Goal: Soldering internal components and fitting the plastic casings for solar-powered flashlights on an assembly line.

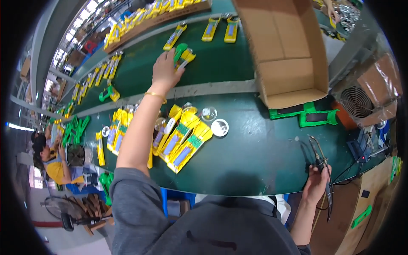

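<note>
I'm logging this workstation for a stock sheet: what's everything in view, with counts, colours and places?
bench: 1, green, centre
large box: 1, brown, upper right
shallow tray: 1, brown, top, holding yellow pieces
yellow pieces: many, uncountable, left to top
green frames: several, beside the large box and far left
round discs: at least 2, clear and silvery, near centre
fans: at least 2, dark, right and lower left
co-worker: 1, yellow garment, far left
wired tool: 1, dark, in right hand
bracelet: 1, gold, left wrist
left hand: 1, bare, at a green-and-yellow piece
right hand: 1, bare, lower right
</note>
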